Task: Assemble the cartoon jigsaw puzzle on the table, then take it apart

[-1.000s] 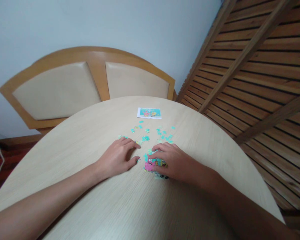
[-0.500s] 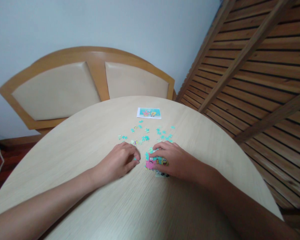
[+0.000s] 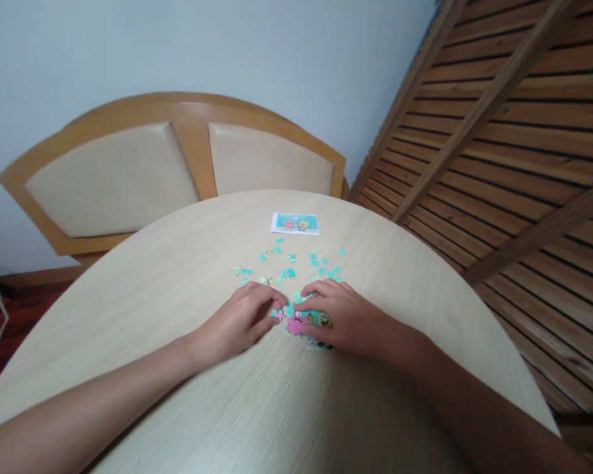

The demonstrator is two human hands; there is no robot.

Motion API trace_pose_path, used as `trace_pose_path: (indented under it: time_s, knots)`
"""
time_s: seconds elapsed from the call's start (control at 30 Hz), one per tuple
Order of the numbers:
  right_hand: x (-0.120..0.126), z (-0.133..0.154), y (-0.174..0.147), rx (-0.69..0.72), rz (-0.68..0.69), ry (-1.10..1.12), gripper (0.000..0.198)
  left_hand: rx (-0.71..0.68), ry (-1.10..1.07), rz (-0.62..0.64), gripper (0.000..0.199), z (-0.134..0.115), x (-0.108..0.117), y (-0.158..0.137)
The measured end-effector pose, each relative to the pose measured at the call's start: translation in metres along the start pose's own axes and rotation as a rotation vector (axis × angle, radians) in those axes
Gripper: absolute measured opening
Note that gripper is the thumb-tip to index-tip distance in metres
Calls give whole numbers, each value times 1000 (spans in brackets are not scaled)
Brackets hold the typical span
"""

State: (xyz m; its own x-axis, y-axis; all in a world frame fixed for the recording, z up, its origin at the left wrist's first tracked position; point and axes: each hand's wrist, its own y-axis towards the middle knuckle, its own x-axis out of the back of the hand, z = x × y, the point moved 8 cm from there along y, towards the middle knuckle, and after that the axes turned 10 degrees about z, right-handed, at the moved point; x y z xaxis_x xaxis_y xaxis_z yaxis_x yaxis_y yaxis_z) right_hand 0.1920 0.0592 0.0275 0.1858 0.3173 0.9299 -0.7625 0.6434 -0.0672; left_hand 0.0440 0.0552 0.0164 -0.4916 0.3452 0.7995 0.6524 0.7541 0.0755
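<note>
A small pink and teal jigsaw piece [image 3: 279,315] is pinched between the thumb and fingers of my left hand [image 3: 242,318]. Just right of it lies a partly joined jigsaw puzzle [image 3: 297,324] with a pink figure and a yellow figure on a teal ground. My right hand [image 3: 343,316] curves over the puzzle's right side, its thumb and fingers holding it on the table; the palm hides part of it. Several loose jigsaw pieces [image 3: 288,273] are scattered beyond both hands, mostly teal.
A printed picture card [image 3: 296,224] with the same two figures lies toward the far edge of the round wooden table [image 3: 188,263]. Behind the table stands a padded wooden headboard [image 3: 188,108] against a pale wall. Wooden slats [image 3: 514,145] rise at the right.
My left hand has moved slightly right, bringing the jigsaw piece close to the puzzle's left edge; more of the piece now shows. The right hand stays almost still on the puzzle.
</note>
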Motion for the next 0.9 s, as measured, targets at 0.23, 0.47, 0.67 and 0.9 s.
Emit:
trace_pose_path:
  time_s: [0.23, 0.47, 0.67, 0.9]
  knots:
    - [-1, 1, 0, 10, -22, 2, 32, -15, -7, -17, 16, 0, -3, 2]
    - [0, 1, 1, 21, -26, 3, 32, -32, -2, -8, 12, -1, -3, 4]
    - [0, 2, 1, 22, -22, -3, 30, -86, -2, 32, 6, -6, -2, 6]
    - [0, 4, 1, 45, -33, 3, 28, -139, -17, 57, 6, -8, 0, 7]
